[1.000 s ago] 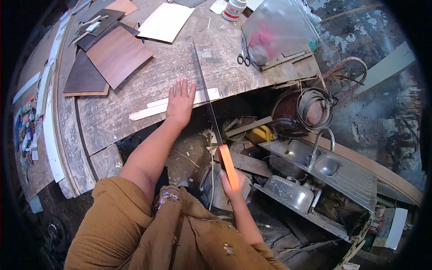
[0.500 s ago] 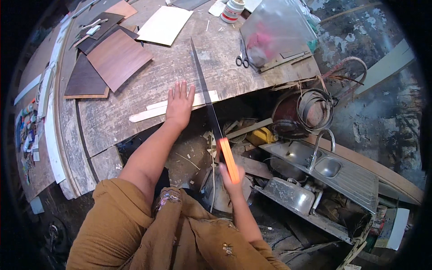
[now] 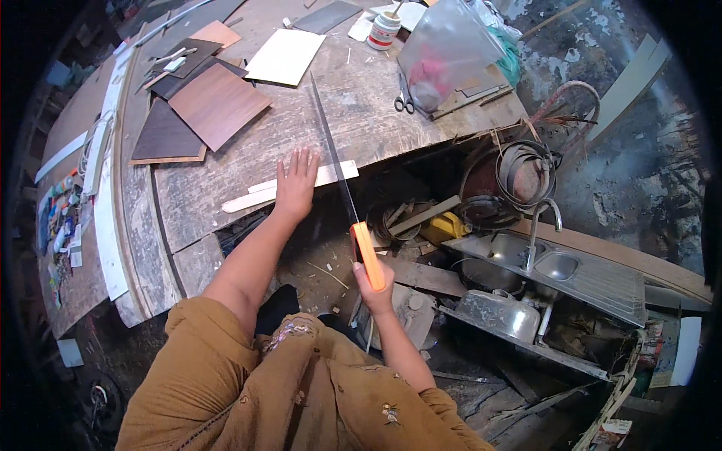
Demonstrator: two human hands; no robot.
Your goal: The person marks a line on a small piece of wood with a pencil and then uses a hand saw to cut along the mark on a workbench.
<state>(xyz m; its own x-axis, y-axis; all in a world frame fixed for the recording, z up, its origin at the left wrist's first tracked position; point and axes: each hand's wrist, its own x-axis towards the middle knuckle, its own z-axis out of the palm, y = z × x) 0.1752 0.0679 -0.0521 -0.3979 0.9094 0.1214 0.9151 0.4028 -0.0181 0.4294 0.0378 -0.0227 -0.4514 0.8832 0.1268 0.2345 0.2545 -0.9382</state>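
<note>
My left hand [image 3: 295, 188] lies flat with fingers stretched, pressing on pale wooden strips [image 3: 252, 198] at the workbench's near edge. One strip's right end reaches past the hand. In my right hand [image 3: 374, 284] is a handsaw, gripped by its orange handle [image 3: 367, 255]. Its long dark blade [image 3: 328, 131] points away from me and crosses the strip near its right end. Whether the teeth have cut into the wood cannot be made out.
Brown and dark panels [image 3: 218, 105] and a white sheet [image 3: 284, 56] lie on the workbench [image 3: 199, 207]. Scissors [image 3: 404, 101], a plastic bag [image 3: 444, 56] and a white tub [image 3: 384, 31] sit far right. Below the edge are a metal sink [image 3: 594, 282], a yellow container [image 3: 442, 228] and scraps.
My right hand has pushed the saw's handle forward, toward the bench. My left hand stays on the strips. The whole view has shifted slightly.
</note>
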